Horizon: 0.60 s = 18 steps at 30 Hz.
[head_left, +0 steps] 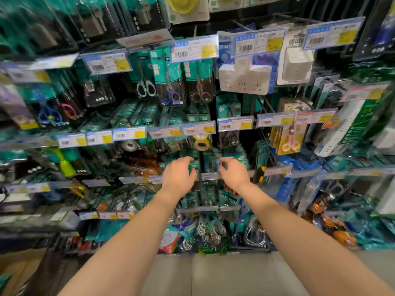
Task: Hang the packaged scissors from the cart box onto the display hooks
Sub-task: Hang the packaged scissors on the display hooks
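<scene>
left hand (178, 178) curls over the top of a hanging scissor pack (194, 164), its long axis vertical, straight ahead; right hand (234, 175), equally near, is half-curled, grip unclear in blur.

**A:** Anything legible up on that rack?

**B:** One clear figure! The blue-and-white shelf price tag with a yellow patch (259, 42) shows "30 50" on the yellow, right beside a barcode.

**A:** And to its right?

**B:** Green characters "新国" on the white card package holding a white socket cube (297, 58). The rest hides behind a tag. Same two characters, in white, on the blue socket package (223, 47) at the left.

**A:** The other tags?

**B:** Barcodes and yellow patches, but the figures are too blurred to call.
</scene>
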### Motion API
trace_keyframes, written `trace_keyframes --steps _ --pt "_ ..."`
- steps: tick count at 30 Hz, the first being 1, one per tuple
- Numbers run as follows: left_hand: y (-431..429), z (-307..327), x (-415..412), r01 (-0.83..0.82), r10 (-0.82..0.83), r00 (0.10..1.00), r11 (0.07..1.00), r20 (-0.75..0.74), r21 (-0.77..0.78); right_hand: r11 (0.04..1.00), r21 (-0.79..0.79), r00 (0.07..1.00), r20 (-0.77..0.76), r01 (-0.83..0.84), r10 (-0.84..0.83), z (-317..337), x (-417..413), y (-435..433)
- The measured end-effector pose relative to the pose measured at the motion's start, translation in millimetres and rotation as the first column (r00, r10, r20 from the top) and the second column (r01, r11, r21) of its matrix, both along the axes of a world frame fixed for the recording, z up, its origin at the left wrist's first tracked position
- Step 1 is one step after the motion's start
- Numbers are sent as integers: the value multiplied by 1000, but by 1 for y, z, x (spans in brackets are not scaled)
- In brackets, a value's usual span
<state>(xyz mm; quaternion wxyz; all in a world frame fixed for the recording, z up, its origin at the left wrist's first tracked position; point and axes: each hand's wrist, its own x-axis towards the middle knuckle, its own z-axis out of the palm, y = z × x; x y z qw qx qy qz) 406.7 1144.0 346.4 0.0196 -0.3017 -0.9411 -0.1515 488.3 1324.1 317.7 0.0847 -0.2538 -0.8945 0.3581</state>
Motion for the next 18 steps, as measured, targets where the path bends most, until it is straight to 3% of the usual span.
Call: trace_keyframes --steps 5,8,13,18 --pt "-70 -7 -3 -83 82 996 996 -33 -32 938 220 957 176 -268 232 -2 -21 -68" --pt "-131 -12 -6 -138 134 990 987 -53 -83 894 282 932 205 -349 299 -3 -37 -124" --pt "-268 -25 -16 -250 244 968 962 -67 -110 815 278 857 252 -508 449 -12 -65 -244" --pt "-472 -30 -5 -407 400 913 892 -76 -195 740 236 771 304 -629 559 -26 -89 -429"
